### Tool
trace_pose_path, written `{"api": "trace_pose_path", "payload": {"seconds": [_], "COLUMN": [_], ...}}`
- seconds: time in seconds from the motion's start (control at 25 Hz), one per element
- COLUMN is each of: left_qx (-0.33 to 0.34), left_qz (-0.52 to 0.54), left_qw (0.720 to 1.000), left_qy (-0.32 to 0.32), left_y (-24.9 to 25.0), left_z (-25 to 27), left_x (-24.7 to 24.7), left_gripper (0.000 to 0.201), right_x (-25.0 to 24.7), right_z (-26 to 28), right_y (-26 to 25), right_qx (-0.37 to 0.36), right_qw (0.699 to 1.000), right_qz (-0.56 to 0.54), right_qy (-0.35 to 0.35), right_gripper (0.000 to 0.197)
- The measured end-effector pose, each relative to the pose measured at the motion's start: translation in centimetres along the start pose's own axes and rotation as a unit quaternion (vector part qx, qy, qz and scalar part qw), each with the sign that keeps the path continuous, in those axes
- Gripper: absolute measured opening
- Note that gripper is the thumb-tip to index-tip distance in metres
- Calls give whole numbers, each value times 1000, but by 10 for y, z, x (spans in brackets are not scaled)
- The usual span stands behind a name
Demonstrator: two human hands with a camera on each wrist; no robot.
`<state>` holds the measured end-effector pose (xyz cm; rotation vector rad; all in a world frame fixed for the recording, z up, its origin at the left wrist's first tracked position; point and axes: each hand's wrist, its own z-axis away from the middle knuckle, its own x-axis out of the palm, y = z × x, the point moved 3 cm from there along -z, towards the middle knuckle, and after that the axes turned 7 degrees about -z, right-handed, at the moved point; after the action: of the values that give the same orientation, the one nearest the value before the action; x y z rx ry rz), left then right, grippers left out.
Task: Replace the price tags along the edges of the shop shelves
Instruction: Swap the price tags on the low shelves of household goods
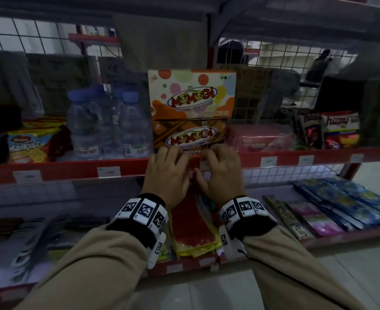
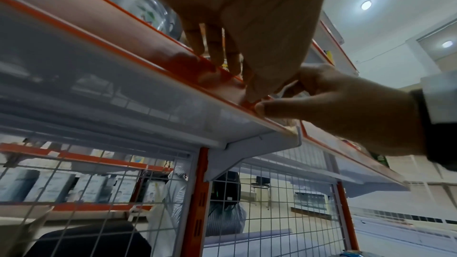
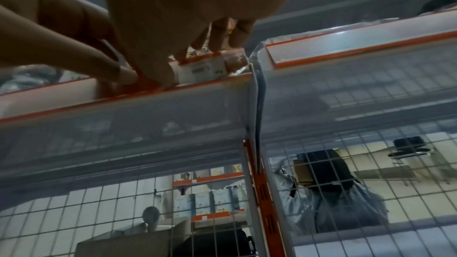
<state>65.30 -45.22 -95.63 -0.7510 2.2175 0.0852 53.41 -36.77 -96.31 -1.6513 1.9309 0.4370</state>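
Head view: both hands were at the red front edge [image 1: 126,167] of the middle shelf, just below the stacked Momogi boxes [image 1: 191,110].
Left hand [image 1: 166,173]: fingers were curled over the top of the edge strip, thumb underneath, tip to tip with the right thumb.
Right hand [image 1: 221,173]: fingers were bent over the strip's upper lip; the thumb pressed from below beside the tag.
Price tag [image 3: 201,72]: a small white tag sat in the strip beside the right thumb, near the shelf's end; whether the fingers pinched it could not be told.
Other tags [image 1: 108,171]: white labels sat spaced along the same edge.
Neighbours: water bottles [image 1: 108,124] stood left of the boxes.
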Motion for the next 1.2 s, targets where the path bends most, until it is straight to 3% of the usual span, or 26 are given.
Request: {"api": "trace_pose_path", "payload": {"seconds": [0.08,0.32,0.52,0.68,0.84,0.92,1.0,1.08,1.2], "left_qx": [-9,-11,-37,-35,-57,-79,-107,-117,-117], "left_qz": [6,73,56,52,64,98,155,192,223], "left_qw": [1000,992,997,998,996,992,982,974,968], "left_qy": [19,98,50,22,21,24,17,9,8], "left_y": [5,6,13,13,11,9,4,1,0], "left_z": [-1,-3,-7,-12,-11,-12,-14,-14,-12], "left_x": [3,7,2,-1,-3,-2,-1,-1,-5], "left_gripper": [42,20,17,16,23,25,28,30,38], "right_x": [-1,-1,-7,-11,-13,-17,-23,-25,-22], "right_z": [-5,1,-1,-11,-19,-22,-26,-28,-28], "right_y": [4,15,18,18,25,31,34,34,27], "right_qx": [-1,-29,-57,-72,-6,42,107,151,167], "right_qw": [1000,999,997,994,985,968,925,886,855], "right_qz": [9,-20,-43,-40,-124,-229,-361,-437,-488], "right_qy": [-10,-16,-25,-70,-120,-97,-58,-33,-51], "right_gripper": [36,33,24,19,16,10,6,17,25]}}
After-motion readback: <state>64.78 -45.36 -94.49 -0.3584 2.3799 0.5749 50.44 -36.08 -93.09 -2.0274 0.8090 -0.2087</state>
